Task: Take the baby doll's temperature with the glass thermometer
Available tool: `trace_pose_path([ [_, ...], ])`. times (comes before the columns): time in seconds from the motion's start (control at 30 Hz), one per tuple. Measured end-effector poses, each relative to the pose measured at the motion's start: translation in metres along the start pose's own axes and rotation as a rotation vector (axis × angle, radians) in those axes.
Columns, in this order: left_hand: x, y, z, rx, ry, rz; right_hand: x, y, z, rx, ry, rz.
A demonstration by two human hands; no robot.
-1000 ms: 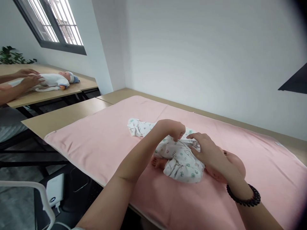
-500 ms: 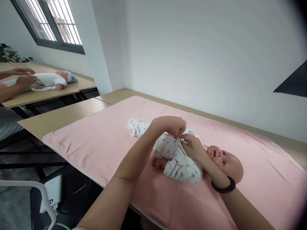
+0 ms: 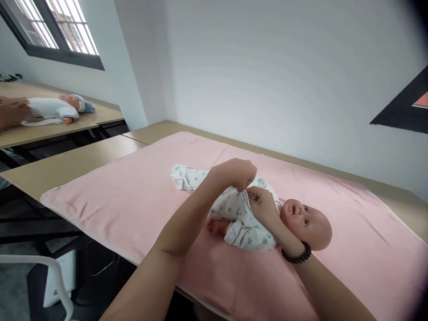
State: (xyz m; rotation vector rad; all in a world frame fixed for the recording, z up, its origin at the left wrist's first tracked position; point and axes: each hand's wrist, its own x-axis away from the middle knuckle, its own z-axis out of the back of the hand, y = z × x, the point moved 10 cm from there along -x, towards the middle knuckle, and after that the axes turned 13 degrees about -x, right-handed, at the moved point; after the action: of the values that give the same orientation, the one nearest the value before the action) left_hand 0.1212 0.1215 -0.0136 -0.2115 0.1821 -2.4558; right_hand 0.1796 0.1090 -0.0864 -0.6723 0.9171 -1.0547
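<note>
A baby doll [image 3: 309, 225] lies on its back across a pink blanket [image 3: 117, 196], head to the right. It wears a white printed romper [image 3: 247, 234], with one bare foot showing near the front edge. My left hand [image 3: 236, 173] is closed over the doll's middle, its fingertips pinching the romper's cloth. Right beside it, my right hand [image 3: 262, 205] grips the same cloth at the chest, fingers bent, with a black coiled band on the wrist. The exact spot between my fingertips is partly hidden.
On another table [image 3: 107, 117] at the far left lies a second doll [image 3: 50, 108] in white with a blue-and-white cap, and another person's hand [image 3: 13, 109] touches it. A white-framed chair [image 3: 56, 272] stands at the lower left. A wall rises behind the blanket.
The view has turned slightly to the right, so everything sits a little further left. Both my hands stay on the romper, with only slight finger movement. The other person's hand has shifted at the second doll.
</note>
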Motion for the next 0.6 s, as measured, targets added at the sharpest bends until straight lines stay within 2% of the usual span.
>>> trace_pose_path([
  [0.27, 0.006, -0.003, 0.0, 0.042, -0.02, 0.001, 0.005, -0.001, 0.005, -0.079, -0.012, -0.132],
  [0.5, 0.011, -0.003, 0.004, 0.095, -0.075, 0.026, 0.007, -0.007, 0.002, -0.148, -0.014, -0.175],
  [0.6, 0.012, -0.002, 0.007, 0.092, -0.059, 0.019, 0.009, -0.008, 0.001, -0.172, -0.014, -0.186],
])
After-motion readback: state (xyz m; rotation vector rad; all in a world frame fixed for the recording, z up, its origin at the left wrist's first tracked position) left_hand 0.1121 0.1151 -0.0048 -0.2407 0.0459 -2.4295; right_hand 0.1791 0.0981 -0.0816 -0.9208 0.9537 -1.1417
